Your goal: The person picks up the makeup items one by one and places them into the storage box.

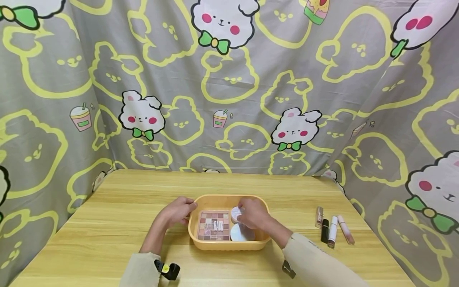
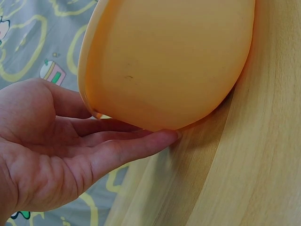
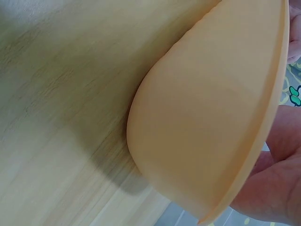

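Note:
An orange plastic basket (image 1: 229, 246) stands on the table. Inside its left part lies an eyeshadow palette (image 1: 214, 226) with many small squares and the word BACK on the lid. To the right of the palette lies a large round white compact (image 1: 242, 232), and behind it a smaller round white compact (image 1: 235, 214). My left hand (image 1: 179, 211) grips the basket's left end, thumb at the rim and fingers along the outer wall (image 2: 164, 61). Reaching over the right rim, my right hand (image 1: 254, 214) pinches the smaller compact; the basket wall (image 3: 202, 108) partly hides this hand in the right wrist view.
Several lipstick-like tubes lie together on the right of the wooden table (image 1: 118, 223): a clear pinkish one (image 1: 319, 216), a black one (image 1: 324, 231), a white one (image 1: 333, 231) and a pale pink one (image 1: 346, 230). A patterned grey curtain (image 1: 179, 79) surrounds the table's back and sides.

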Demonstrator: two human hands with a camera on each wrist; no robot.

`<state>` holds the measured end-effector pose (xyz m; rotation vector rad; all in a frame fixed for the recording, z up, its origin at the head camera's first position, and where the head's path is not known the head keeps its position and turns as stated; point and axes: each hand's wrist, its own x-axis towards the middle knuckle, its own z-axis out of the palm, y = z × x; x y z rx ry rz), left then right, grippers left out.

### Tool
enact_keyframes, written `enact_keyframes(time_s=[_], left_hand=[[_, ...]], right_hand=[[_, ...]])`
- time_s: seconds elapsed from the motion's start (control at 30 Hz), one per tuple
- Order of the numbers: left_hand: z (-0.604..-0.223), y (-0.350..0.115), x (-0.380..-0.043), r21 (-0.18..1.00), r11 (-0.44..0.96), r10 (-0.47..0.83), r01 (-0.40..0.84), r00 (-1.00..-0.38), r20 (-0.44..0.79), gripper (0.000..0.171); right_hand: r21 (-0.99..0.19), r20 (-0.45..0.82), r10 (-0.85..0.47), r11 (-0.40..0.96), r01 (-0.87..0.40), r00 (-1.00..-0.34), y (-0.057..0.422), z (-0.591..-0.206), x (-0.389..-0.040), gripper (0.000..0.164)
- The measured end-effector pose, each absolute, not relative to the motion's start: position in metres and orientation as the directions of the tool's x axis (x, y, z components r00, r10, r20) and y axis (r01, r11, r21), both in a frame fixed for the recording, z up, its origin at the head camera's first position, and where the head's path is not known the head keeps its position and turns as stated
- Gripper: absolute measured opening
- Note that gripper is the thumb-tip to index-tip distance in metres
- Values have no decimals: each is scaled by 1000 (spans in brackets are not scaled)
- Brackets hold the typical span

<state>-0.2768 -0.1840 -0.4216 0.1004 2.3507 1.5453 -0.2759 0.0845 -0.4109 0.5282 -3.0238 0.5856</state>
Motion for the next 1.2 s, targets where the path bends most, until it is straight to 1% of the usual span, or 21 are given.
enact_keyframes(time_s=[0.23,0.47,0.73,1.2], left_hand=[[-421,-185,-276,898,424,232,-117,-944,-233,42],[-422,-185,-277,896,422,199,-138,-950,-240,41],[-422,-186,-277,903,414,237,-117,-944,-230,42],[-421,-184,-276,894,429,219,-125,-946,-238,41]], right_hand=[[-362,62,-319,876,-319,-946,82,-413,-276,33],[-372,65,-322,870,-323,-944,81,-411,-276,34],[-362,63,-332,871,-331,-941,81,-409,-276,33],[-388,65,-333,860,-331,-941,84,-410,-276,33]])
